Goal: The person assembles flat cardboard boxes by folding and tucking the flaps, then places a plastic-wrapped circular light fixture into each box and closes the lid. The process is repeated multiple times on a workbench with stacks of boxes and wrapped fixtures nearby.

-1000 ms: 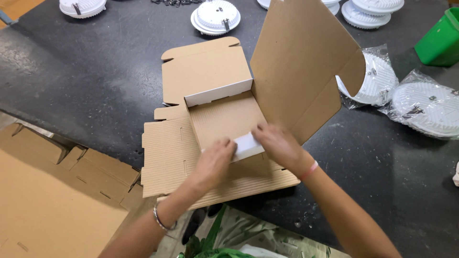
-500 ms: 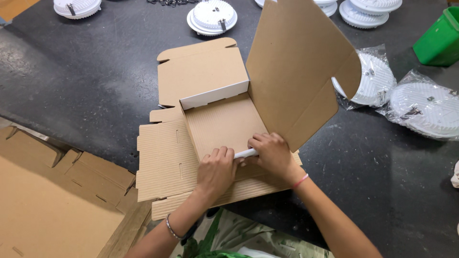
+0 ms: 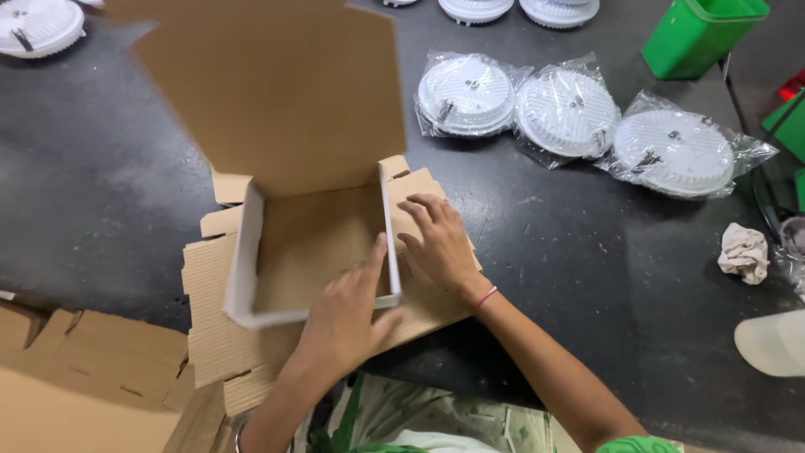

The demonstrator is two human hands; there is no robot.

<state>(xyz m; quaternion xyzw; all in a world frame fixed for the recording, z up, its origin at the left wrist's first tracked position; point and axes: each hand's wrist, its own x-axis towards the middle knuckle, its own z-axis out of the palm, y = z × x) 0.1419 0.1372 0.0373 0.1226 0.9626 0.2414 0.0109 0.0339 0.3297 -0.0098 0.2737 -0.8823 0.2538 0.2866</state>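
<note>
A brown cardboard box with white outer faces stands half folded on the dark table, its lid raised toward the back. My left hand grips the box's near right corner, thumb inside against the wall. My right hand lies flat with fingers spread on the right side flap, just outside the upright right wall. The front and left walls stand upright. Loose flaps stick out on the left and below.
Three white round lamps in clear bags lie at the back right. A green bin stands behind them. A crumpled cloth lies at the right. Flat cardboard sheets are stacked at the lower left. More white lamps sit along the far edge.
The box's side walls have been folded upright and the lid now stands toward the back. My left hand moved to the front right corner; my right hand moved onto the right flap.
</note>
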